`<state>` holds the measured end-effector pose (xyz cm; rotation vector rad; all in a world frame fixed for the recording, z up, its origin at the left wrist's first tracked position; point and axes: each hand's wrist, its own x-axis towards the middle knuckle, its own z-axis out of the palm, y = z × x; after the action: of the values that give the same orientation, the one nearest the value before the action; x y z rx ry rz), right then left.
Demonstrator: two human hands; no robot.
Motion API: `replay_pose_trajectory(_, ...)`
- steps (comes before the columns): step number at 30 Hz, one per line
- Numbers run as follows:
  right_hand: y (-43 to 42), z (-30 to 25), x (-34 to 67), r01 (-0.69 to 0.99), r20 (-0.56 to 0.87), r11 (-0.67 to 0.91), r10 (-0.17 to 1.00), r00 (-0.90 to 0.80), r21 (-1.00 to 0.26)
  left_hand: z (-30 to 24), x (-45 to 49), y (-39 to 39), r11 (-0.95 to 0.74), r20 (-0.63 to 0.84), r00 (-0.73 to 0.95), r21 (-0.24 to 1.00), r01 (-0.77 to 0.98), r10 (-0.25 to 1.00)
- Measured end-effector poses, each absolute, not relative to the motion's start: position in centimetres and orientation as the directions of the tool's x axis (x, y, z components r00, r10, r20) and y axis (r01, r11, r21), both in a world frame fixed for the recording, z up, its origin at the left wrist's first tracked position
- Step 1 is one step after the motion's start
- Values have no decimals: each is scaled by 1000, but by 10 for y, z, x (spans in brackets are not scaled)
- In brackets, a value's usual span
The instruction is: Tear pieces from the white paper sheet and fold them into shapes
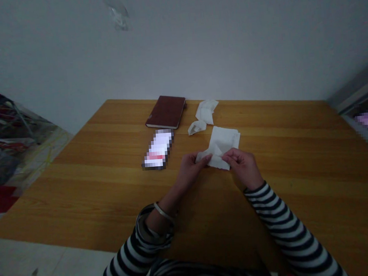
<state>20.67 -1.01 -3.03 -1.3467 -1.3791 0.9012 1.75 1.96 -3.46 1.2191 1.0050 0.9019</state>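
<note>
Between my two hands is a small, creased piece of white paper [215, 150]. My left hand [191, 169] pinches its left side between thumb and fingers. On the right side, my right hand [243, 164] grips it in a similar pinch. Beneath and just beyond it lie flat white paper sheets [226, 137], slightly fanned at the right edge, with faint marks on them. Farther back rest two crumpled paper pieces, a smaller one [197, 127] and a larger one [206, 110].
A brown notebook [166, 112] lies near the table's back edge. In front of it is a phone [158, 149] with its screen lit and blurred. The wooden table [298, 147] meets a pale wall [227, 42]. Clutter and a metal-legged rack [22, 120] stand at the left.
</note>
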Motion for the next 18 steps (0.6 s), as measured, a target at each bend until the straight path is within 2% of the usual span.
replay_pose_trajectory(3,-11,-26,209,119,79,74,996,38,-990,-33,16,20,181,-164,302,983,-30,939)
replay_pose_trajectory(6,-12,-21,210,-16,25,25,1000,-18,-1000,-31,15,21,244,-200,303,963,-113,932)
replay_pose_trajectory(11,-16,-20,208,-50,72,66,988,-135,-997,-29,17,20,281,-193,309,920,-271,931)
replay_pose_trajectory(14,-19,-21,205,-57,112,106,985,-130,-993,-28,19,20,304,-195,312,885,-352,930)
replay_pose_trajectory(18,-21,-22,204,18,157,160,981,-111,-987,-27,20,19,337,-206,332,848,-410,921)
